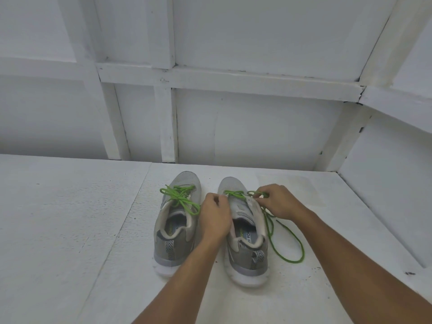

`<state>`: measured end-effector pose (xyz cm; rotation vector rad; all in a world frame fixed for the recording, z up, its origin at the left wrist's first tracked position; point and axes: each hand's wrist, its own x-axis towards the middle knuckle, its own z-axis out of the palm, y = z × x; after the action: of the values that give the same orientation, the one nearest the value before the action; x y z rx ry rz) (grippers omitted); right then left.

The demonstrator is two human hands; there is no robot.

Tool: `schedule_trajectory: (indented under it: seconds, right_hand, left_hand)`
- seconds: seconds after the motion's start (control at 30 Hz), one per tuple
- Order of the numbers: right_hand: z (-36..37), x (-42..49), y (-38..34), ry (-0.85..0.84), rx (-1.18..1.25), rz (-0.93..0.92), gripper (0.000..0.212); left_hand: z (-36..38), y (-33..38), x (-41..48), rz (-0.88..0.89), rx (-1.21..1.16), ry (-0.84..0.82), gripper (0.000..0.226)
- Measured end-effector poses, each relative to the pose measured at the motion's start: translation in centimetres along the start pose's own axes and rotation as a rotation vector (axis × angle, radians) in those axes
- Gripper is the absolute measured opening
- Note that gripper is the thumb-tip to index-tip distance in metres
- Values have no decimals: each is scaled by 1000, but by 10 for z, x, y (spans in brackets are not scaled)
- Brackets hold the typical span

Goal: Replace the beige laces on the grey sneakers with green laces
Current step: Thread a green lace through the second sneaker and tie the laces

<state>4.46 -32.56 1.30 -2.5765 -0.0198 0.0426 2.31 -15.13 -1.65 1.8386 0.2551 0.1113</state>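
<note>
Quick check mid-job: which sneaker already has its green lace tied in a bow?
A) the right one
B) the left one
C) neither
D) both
B: the left sneaker carries a tied green bow, while the right sneaker has its green lace trailing loose on the white surface, pinched near the eyelets by the right hand.

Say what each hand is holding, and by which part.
Right hand pinches the green lace beside the eyelets of the right sneaker. Left hand curls at that sneaker's lacing edge; what it grips cannot be told.
</note>
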Motion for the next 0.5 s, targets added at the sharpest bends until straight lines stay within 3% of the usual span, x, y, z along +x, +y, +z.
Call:
schedule_trajectory:
  seconds: [0.37, 0.5]
  right_hand:
    - [16, 5, -2, 44, 52, -9, 13]
    - [16, 3, -2, 41, 17, -2, 13]
  left_hand:
    - [-2, 5, 5, 19, 43, -43, 19]
    - [7, 20, 27, 130, 319, -193, 27]
